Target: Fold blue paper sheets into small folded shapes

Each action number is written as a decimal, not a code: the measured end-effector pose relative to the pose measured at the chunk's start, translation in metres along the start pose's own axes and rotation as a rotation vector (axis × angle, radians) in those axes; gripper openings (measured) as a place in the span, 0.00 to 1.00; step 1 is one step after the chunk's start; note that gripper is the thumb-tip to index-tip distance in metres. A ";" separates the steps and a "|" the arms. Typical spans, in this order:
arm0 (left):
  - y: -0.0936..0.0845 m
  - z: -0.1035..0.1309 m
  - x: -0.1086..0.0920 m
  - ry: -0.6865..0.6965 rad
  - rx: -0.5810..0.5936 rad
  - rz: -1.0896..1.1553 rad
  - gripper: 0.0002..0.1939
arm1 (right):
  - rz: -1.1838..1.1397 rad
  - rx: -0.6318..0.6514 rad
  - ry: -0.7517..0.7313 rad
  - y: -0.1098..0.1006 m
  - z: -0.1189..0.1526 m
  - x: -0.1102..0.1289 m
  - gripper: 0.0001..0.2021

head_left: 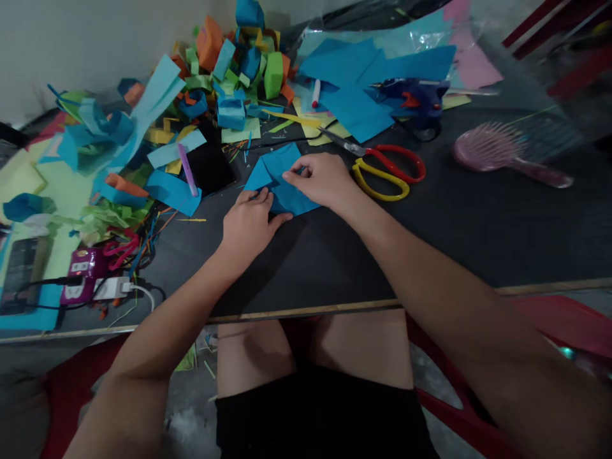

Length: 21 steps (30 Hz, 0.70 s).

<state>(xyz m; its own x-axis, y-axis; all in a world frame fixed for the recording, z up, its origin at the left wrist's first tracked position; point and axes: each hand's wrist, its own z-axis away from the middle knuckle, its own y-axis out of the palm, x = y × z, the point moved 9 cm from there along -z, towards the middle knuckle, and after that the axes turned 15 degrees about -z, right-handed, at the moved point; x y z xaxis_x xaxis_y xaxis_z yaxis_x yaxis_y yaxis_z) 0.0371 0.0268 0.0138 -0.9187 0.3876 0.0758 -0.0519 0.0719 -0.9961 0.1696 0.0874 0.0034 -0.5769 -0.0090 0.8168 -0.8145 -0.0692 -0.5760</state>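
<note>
A blue sheet of paper (294,197) lies on the dark tabletop in front of me, with folded flaps on its upper side. My left hand (251,223) presses on its lower left edge, thumb held apart from the slightly bent fingers. At the sheet's right side, my right hand (322,178) is closed in a pinch, thumb and forefinger together at a folded part of the paper. Just right of that hand lie scissors (389,169) with one red and one yellow handle.
Behind is a heap of folded coloured paper pieces (229,70). Blue sheets (356,108), a glue gun (415,102) and a pink hairbrush (497,150) lie to the right. Leftward are a black phone-like slab (210,167), paper scraps and a purple power socket (83,274) with cables.
</note>
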 end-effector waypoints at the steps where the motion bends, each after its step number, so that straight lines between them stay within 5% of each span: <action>1: 0.000 0.000 0.000 0.002 -0.003 -0.001 0.26 | 0.021 -0.009 0.006 0.002 0.001 0.001 0.12; 7: 0.001 -0.001 -0.001 0.015 -0.016 -0.019 0.27 | 0.136 -0.066 0.028 0.015 0.007 0.008 0.16; 15: 0.005 0.025 -0.038 -0.005 0.050 -0.174 0.36 | 0.200 -0.035 0.054 0.016 0.007 0.011 0.16; 21: -0.007 0.030 -0.041 0.031 0.025 -0.149 0.34 | 0.207 -0.018 0.065 0.016 0.010 0.013 0.16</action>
<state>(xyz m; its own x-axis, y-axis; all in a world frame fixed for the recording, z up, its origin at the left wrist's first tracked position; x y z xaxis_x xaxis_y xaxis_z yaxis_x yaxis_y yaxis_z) 0.0632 -0.0172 0.0167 -0.8875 0.4026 0.2241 -0.1969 0.1084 -0.9744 0.1496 0.0763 0.0049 -0.7342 0.0436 0.6776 -0.6790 -0.0553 -0.7321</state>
